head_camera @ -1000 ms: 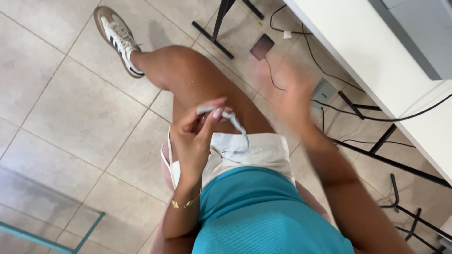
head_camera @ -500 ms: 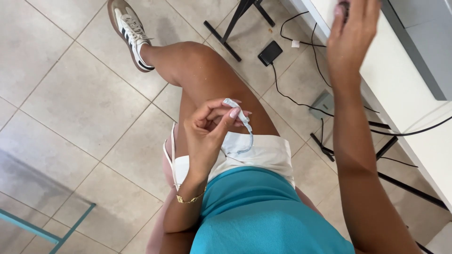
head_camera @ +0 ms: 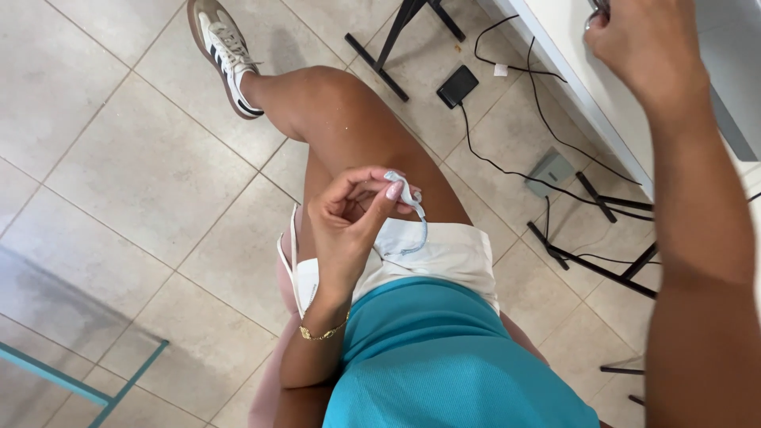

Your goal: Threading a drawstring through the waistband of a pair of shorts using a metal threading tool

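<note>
Head view: left hand (head_camera: pixel 349 226) pinching cable (head_camera: pixel 412 214).

Matt stone-look tiles (head_camera: pixel 151 174) are covering the floor; at 6 o'clock ribbed teal cloth (head_camera: pixel 444 364) is lying below smooth white cloth (head_camera: pixel 452 254); bracelet (head_camera: pixel 321 333) is gleaming, metal.

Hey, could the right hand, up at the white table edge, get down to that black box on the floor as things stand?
Probably yes: the right hand is raised at the white table, and the black box lies on open tile just below, only thin cables beside it.
</note>
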